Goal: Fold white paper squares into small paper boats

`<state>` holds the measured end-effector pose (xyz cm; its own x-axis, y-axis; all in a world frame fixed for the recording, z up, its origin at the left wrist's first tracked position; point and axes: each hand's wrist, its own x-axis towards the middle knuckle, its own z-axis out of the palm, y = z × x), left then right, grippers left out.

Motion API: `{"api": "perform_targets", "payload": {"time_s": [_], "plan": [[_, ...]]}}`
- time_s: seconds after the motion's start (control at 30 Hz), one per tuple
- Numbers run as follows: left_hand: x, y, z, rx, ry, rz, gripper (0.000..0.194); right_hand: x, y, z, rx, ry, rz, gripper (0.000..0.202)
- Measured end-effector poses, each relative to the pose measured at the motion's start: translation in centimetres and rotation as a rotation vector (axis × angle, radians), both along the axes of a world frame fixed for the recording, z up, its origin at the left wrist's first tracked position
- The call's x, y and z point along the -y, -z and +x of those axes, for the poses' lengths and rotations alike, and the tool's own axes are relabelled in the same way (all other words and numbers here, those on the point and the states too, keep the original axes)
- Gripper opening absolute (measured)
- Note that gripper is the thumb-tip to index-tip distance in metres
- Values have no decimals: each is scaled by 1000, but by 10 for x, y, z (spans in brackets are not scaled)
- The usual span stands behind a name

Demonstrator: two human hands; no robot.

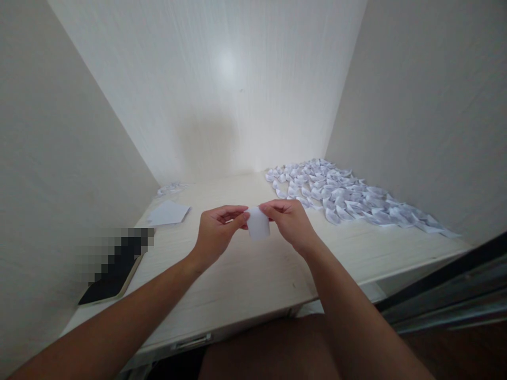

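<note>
A small piece of white paper [259, 226] is held up over the middle of the desk, its upper edge pinched at both corners. My left hand [218, 228] grips its left side between thumb and fingers. On the other side, my right hand [288, 221] pinches the top right corner. The lower part of the paper hangs free and looks slightly curved. Beyond my right hand lies a large heap of folded white paper pieces [336, 192]. To the left of my left hand rests a stack of white paper sheets [169, 213].
Thin white paper strips [172, 188] lie at the back left corner of the desk [237, 295]. A phone [114, 277], partly pixelated, lies by the left edge. Walls enclose the desk at the back and both sides. A drawer handle [193, 341] shows at the front.
</note>
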<state>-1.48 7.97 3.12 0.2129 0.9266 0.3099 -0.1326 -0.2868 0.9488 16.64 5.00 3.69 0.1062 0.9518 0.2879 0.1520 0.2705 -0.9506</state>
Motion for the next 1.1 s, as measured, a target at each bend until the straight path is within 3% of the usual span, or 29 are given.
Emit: {"api": "perform_targets", "payload": {"time_s": [0.23, 0.5, 0.8, 1.1], "plan": [[-1, -2, 0, -29, -82, 54, 25, 2, -3, -3, -37, -53, -21, 27], [-3, 0, -1, -67, -104, 64, 26, 0, 0, 1, 122, 1, -6, 30], [-1, 4, 4, 37, -1, -84, 50, -4, 4, -1, 100, 89, -27, 27], [-2, 8, 6, -17, 27, -201, 36, -4, 4, -3, 124, 162, -23, 28]]}}
